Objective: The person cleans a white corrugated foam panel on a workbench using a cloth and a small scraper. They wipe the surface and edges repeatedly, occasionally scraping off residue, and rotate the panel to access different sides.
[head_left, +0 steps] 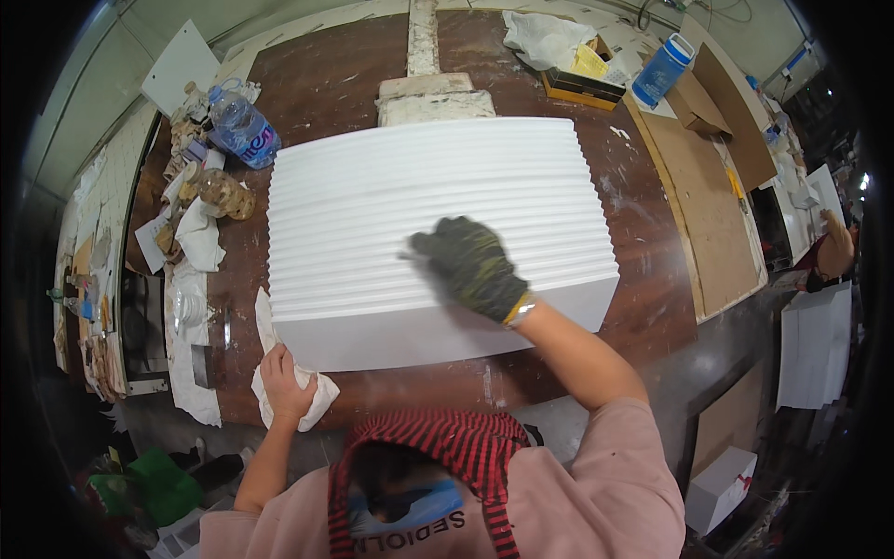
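L hand (287,384), bare, fingers bent, is at the near L corner of the white ridged block (419,177), w/ a white cloth (321,399) under & beside it; can't tell if it grips the cloth. R hand (475,265), in a dk green patterned glove, is over the block's ridged top, fingers curled in; fingertips blurred, can't tell if it holds sth.

Block lies under the R hand & up to the R of the L hand, flat on the brown table (643,200). R wrist/forearm crosses its smooth near side, hiding a bit.

Beyond L hand, off the block's L side: white rag (199,238), squat brownish bottle (226,195), then clear bottle w/ blue cap (247,130), crowding that side. Straight past R hand, stained white slabs (436,101) stand close to the block's far edge. Farther out, up-R of R hand: open box (585,91), white plastic bag (548,39), blue bottle (661,73), cardboard (697,200).
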The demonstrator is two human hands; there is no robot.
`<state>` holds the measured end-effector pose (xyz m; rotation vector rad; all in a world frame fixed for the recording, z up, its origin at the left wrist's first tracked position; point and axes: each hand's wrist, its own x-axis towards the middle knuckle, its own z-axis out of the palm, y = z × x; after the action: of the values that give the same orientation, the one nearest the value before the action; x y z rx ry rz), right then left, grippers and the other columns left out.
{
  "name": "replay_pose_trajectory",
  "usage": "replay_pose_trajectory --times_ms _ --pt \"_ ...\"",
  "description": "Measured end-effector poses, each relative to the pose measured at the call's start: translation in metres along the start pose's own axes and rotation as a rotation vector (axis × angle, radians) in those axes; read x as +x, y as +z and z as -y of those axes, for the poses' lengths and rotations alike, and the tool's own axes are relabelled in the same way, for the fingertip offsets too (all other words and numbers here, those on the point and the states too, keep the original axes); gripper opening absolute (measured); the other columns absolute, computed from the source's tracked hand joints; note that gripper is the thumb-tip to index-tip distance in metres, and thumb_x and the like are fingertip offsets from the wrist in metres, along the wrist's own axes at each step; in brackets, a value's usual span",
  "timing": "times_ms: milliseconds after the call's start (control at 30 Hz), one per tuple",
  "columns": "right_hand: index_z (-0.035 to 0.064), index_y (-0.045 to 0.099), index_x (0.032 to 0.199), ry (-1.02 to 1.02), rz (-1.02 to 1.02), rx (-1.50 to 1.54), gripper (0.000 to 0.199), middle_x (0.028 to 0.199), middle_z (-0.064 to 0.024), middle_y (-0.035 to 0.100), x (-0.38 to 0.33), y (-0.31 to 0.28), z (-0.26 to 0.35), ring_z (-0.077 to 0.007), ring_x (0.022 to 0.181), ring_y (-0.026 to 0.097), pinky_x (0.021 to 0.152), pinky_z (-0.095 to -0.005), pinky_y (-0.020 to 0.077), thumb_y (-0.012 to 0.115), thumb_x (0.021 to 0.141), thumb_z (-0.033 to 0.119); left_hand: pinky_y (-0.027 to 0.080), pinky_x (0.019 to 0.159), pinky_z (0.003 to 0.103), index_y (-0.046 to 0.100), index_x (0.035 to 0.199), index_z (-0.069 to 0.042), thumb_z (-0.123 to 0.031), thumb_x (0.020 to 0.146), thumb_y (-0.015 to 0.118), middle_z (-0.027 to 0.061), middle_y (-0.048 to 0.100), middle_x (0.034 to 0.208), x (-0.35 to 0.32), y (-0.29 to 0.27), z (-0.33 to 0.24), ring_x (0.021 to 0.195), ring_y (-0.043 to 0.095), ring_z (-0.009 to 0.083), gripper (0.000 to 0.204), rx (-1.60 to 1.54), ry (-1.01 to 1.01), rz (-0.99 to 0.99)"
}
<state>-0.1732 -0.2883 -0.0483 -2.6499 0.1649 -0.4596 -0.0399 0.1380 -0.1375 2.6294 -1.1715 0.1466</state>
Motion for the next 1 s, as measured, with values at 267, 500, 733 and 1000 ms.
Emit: replay_pose_trajectory --times_ms 267,500,733,1000 --pt "-0.0012 0.071 0.105 0.632 -0.299 -0.154 0.02 0.098 -0.0134 0.075 -0.012 -0.143 -0.154 -0.0188 0.091 0.072 0.083 -0.0344 0.058 0.073 0.093 0.015 0.036 0.107 0.053 0.052 0.125 0.004 -0.022 0.064 0.079 0.0215 0.049 0.132 0.0 -0.001 -0.001 0.124 0.044 0.0427 0.072 -0.001 -0.015 0.046" --pt "0.0071 0.068 0.101 -0.09 -0.272 0.002 0.02 0.085 -0.0109 0.063 0.005 -0.053 -0.078 -0.032 0.079 0.06 0.073 -0.0458 0.0481 0.065 0.081 0.007 0.036 0.104 0.056 0.052 0.122 0.005 -0.019 0.063 0.078 0.0233 0.048 0.13 -0.001 0.001 0.001 0.123 0.044 0.0446 0.069 0.015 0.005 0.054" --pt "0.0042 0.073 0.105 0.497 -0.457 -0.105 0.022 0.101 -0.0156 0.072 -0.01 -0.133 -0.151 -0.0311 0.096 0.069 0.087 -0.0394 0.0543 0.07 0.083 0.008 0.036 0.102 0.056 0.052 0.12 0.006 -0.021 0.063 0.077 0.024 0.048 0.127 -0.002 0.002 0.005 0.12 0.044 0.0455 0.068 0.029 0.03 0.055" --pt "0.0119 0.071 0.108 0.268 -0.214 -0.337 0.025 0.098 -0.0153 0.07 -0.007 -0.108 -0.133 -0.0356 0.094 0.065 0.086 -0.0461 0.0524 0.068 0.083 0.01 0.036 0.103 0.056 0.052 0.119 0.006 -0.022 0.064 0.077 0.0242 0.048 0.126 -0.002 0.003 0.006 0.119 0.045 0.0452 0.067 0.017 0.016 0.059"
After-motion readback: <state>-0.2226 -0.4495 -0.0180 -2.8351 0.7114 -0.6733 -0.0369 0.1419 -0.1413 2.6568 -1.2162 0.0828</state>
